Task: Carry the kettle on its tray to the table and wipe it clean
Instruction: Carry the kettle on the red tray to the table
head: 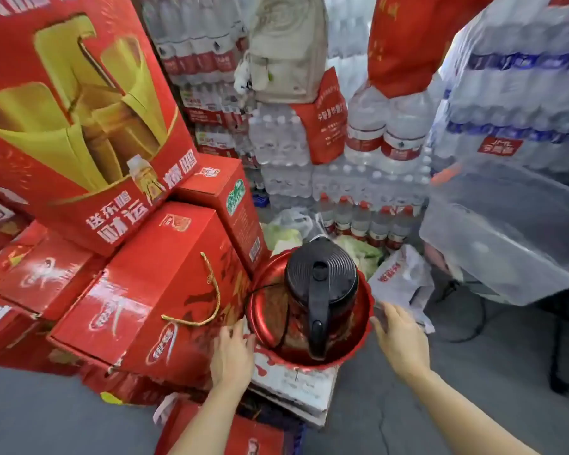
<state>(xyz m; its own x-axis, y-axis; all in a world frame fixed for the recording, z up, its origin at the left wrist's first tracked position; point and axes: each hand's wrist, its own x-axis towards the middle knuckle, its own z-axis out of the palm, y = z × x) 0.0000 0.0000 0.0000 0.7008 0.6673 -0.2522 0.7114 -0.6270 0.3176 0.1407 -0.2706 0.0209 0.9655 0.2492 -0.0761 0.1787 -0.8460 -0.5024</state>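
A kettle (321, 284) with a black ribbed lid and black handle stands upright in a round red tray (265, 323) with a scalloped rim. The tray rests on a white box low in the middle of the view. A black cord curls inside the tray beside the kettle. My left hand (232, 353) touches the tray's left rim with fingers spread. My right hand (399, 339) is at the tray's right rim, fingers apart, just touching or a little short of it. Neither hand is closed around the rim.
Red gift boxes (151, 290) are stacked tight against the tray's left side. Shrink-wrapped packs of bottled water (375, 178) fill the back. A clear plastic bin (513, 238) on a stand juts out at the right. A white bag (404, 277) and cabbages lie behind the tray. Grey floor spreads below right.
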